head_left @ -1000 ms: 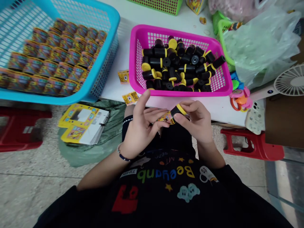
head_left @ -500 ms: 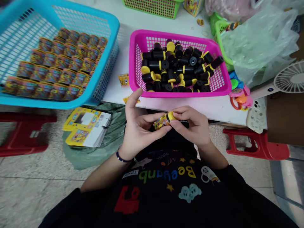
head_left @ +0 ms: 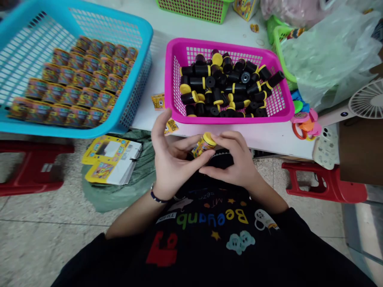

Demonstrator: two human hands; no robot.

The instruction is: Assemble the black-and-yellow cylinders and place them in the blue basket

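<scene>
A small canister (head_left: 201, 146) with a yellow lid and a colourful wrap-round label is pinched between the thumb and fingers of my left hand (head_left: 171, 163). Its lid tilts up and to the right, while my left index finger sticks up free. My right hand (head_left: 237, 159) is beside the lid, fingertips close to or touching it, with the thumb spread away below. Just beyond both hands stands a pink basket (head_left: 230, 120) of loose black canisters with yellow lids, which show no labels.
Left on the table, a blue basket (head_left: 127, 115) holds rows of labelled canisters. Small yellow label pieces (head_left: 158, 101) lie between the baskets. Flat yellow cartons (head_left: 115, 159) rest below left. Red stools (head_left: 323, 181) flank me; a white fan (head_left: 366, 99) and phone (head_left: 326, 147) are at right.
My right thumb has come off the lid and dropped away from the fingers. The canister has tipped more upright in my left hand. The view has shifted slightly.
</scene>
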